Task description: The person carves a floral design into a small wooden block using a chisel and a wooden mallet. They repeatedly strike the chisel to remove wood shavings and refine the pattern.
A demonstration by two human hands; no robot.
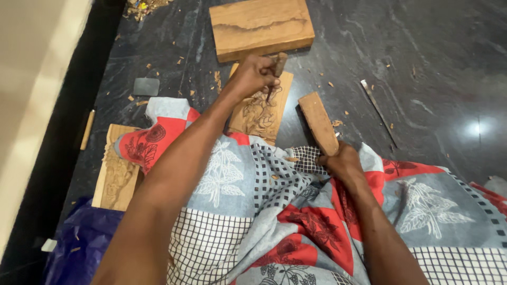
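A chisel (275,71) is gripped in the left hand (253,75), fingers closed tight round the wooden handle, the blade angled down so its tip sits on the carved panel (260,112). The panel lies flat on the dark stone floor (422,63), just in front of the patterned cloth (274,211) over the lap, with relief carving visible on its face. A wooden mallet (318,122) is clasped in the right hand (343,162), fingers wrapped round its lower end, the head raised and tilted toward the chisel but apart from it. A thick plain wood block (260,26) is seen beyond the panel, touching or nearly touching its far edge; which cannot be told. A second carved board (117,177) lies to the left, partly under the cloth. Wood chips (217,79) are scattered about, a thin metal tool (377,108) lies to the right, and a small grey stone (146,86) to the left.

For the cut in hand, the chisel is probably best kept steady at a low angle, with the tip seated in the line before any strike. Light, square taps on the handle end are judged safer than heavy ones, since fine relief could be chipped. The panel looks unclamped, so sliding is a risk.
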